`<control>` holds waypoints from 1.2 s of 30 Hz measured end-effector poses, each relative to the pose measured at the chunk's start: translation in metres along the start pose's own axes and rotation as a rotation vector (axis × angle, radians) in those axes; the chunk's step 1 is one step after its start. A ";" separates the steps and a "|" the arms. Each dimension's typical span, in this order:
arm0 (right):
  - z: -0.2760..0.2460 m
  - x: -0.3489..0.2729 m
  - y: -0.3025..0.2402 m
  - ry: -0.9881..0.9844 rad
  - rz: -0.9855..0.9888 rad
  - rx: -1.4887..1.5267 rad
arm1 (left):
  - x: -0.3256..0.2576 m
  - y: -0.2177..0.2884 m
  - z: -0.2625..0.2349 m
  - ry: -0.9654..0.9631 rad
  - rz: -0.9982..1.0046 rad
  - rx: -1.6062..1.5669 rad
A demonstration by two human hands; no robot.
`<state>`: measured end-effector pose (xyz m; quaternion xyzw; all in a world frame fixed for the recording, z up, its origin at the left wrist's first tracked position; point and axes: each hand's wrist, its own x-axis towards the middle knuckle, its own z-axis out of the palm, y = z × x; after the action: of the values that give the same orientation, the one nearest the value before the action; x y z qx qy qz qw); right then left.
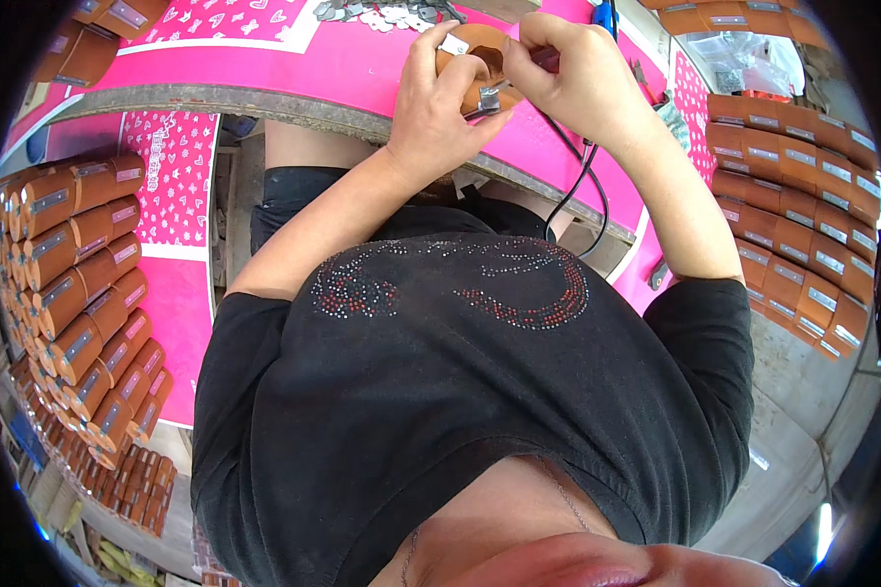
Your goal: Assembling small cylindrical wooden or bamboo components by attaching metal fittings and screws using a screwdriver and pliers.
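My left hand (pixel 426 112) is wrapped round a small rounded orange-brown wooden case (pixel 482 37) with a dark hollow facing up, held over the pink-covered table. A silvery metal clasp (pixel 489 98) shows at the case's near edge, by my left fingertips. A small pale metal plate (pixel 452 44) lies against the case under my left index finger. On the right side, my right hand (pixel 579 83) is closed in a pinch, fingertips against the case's edge. What those fingers hold is mostly hidden.
Flat grey metal pieces (pixel 392 14) lie heaped at the table's far side. A blue-handled tool (pixel 606 18) and a black cable (pixel 597 196) are on the right. Stacked brown wooden cases stand left (pixel 78 254) and right (pixel 793 196), near a clear plastic bag (pixel 754 61).
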<state>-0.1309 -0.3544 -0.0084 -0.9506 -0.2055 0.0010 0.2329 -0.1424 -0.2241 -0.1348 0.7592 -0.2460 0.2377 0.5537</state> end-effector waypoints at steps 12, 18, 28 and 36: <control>-0.007 0.012 0.006 -0.131 -0.259 0.018 | 0.007 -0.002 -0.007 -0.055 0.039 -0.019; -0.008 0.015 0.020 -0.154 -0.305 0.064 | 0.017 -0.009 -0.014 -0.158 0.086 -0.070; -0.004 0.012 0.012 -0.005 -0.394 0.010 | 0.025 -0.018 -0.017 -0.394 -0.009 -0.147; -0.004 -0.006 -0.002 0.127 -0.338 -0.082 | 0.023 0.000 -0.019 -0.252 0.037 0.029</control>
<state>-0.1370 -0.3574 -0.0048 -0.9093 -0.3471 -0.1065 0.2034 -0.1266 -0.2086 -0.1145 0.7864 -0.3240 0.1541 0.5028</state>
